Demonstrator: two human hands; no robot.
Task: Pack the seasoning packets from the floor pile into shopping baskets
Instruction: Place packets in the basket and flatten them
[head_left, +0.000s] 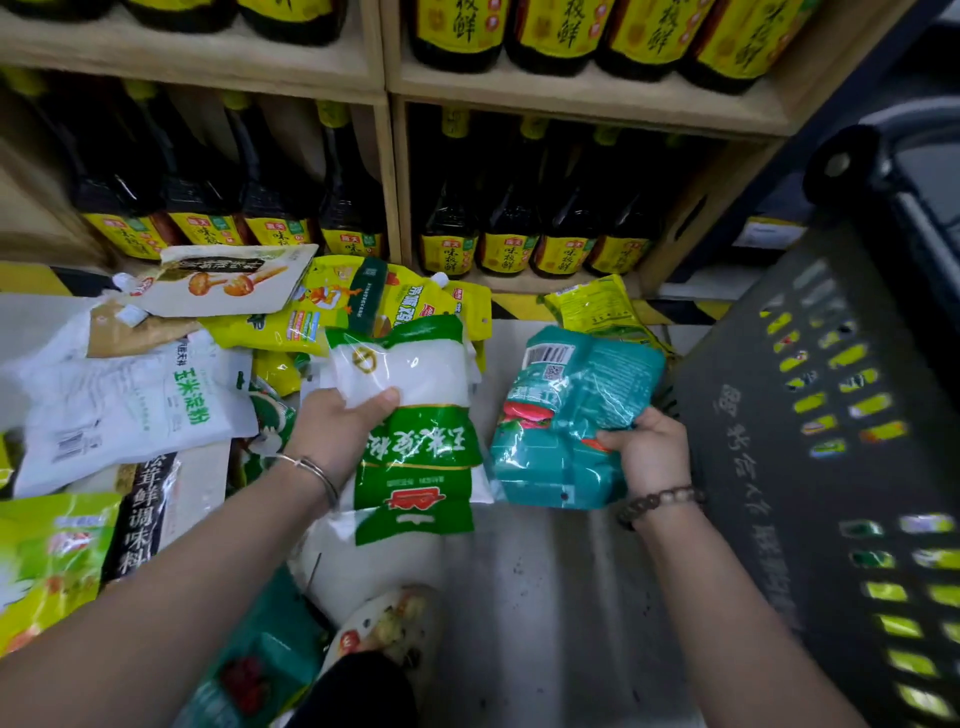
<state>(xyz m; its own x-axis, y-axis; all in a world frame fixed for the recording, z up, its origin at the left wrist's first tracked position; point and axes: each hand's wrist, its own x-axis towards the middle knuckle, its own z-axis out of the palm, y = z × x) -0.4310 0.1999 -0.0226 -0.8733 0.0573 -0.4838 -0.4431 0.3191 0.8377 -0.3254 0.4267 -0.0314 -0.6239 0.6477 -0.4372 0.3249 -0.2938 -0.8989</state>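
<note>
Seasoning packets (171, 395) lie piled on the floor at left. Left hand (332, 431) grips a white-green packet (415, 415), right hand (649, 452) a teal packet (566, 415); lay both flat inside the basket (831, 415) at right.

White packet (130, 410) reads 玉米淀粉; shelf bottles (457, 31) read 味极鲜; black-striped packet (148, 514) reads 鲜调味料
</note>
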